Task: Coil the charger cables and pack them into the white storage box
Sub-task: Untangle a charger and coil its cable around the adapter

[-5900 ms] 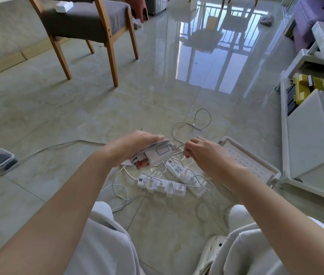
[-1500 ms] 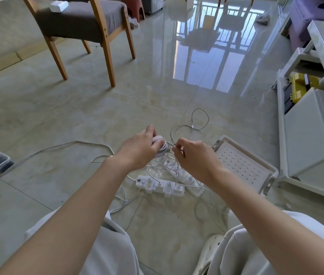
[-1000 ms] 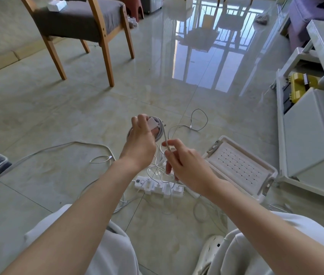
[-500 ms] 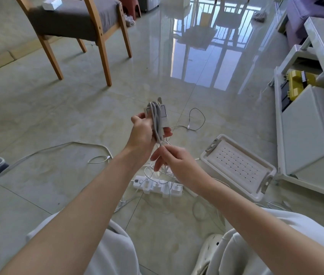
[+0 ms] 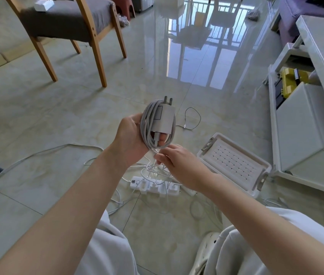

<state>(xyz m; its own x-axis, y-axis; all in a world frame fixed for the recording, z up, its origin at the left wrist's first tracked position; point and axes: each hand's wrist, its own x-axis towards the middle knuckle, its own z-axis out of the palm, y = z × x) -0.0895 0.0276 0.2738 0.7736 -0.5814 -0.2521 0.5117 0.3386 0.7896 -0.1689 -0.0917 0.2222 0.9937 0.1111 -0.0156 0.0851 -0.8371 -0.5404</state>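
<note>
Glossy tile floor [image 5: 57,126], work held up at near centre. Left hand [image 5: 129,135] has its grip wrapped round the charger [image 5: 166,120], prongs pointing far, grey cable [image 5: 147,124] coiled round the brick. Right hand [image 5: 179,163] pinches the loose tail just below the coil.

Risks:
- The tail drops into the tangle over the power strip [image 5: 154,186]. A hard pull could snag, drag the strip or tighten a knot.
- If the left grip eases, the loops will likely spring off.
- An untucked end would probably unwind inside the white storage box [image 5: 234,161]. It sits on the floor at right, slotted face up; can't tell if it's open.
</note>
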